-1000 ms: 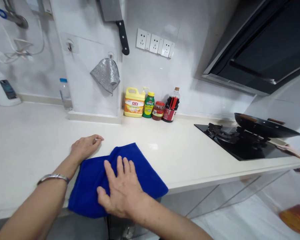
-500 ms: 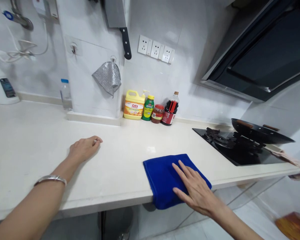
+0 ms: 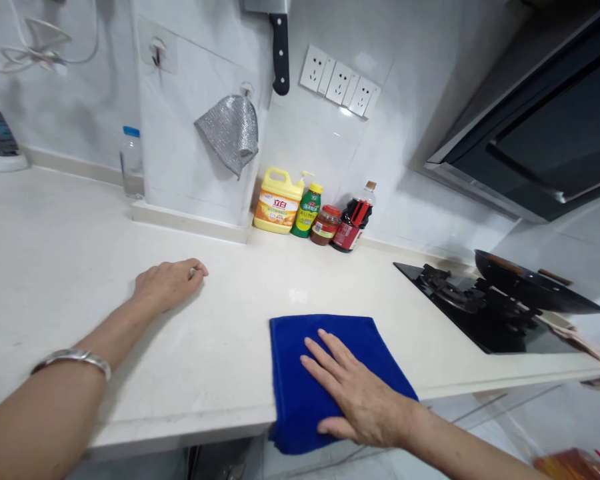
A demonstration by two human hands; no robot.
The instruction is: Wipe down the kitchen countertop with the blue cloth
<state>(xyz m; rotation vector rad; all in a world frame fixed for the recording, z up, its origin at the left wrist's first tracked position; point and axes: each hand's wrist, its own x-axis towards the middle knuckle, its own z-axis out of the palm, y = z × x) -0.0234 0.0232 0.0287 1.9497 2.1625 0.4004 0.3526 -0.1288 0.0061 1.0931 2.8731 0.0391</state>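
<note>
My right hand lies flat with fingers spread on a folded blue cloth. The cloth rests on the white countertop, and its near part hangs over the front edge. To the left, my left hand rests on the counter, its fingers curled in and nothing clearly visible in them. A silver bangle circles the left wrist.
Along the wall stand a yellow detergent jug, a green bottle, a red-lidded jar and a dark sauce bottle. A gas stove with a wok is right. A clear bottle stands left.
The camera view has tilted and shifted. My right hand has moved further onto the cloth, its palm now flatter, and the cloth's top face looks wider. My left hand stays on the counter.
</note>
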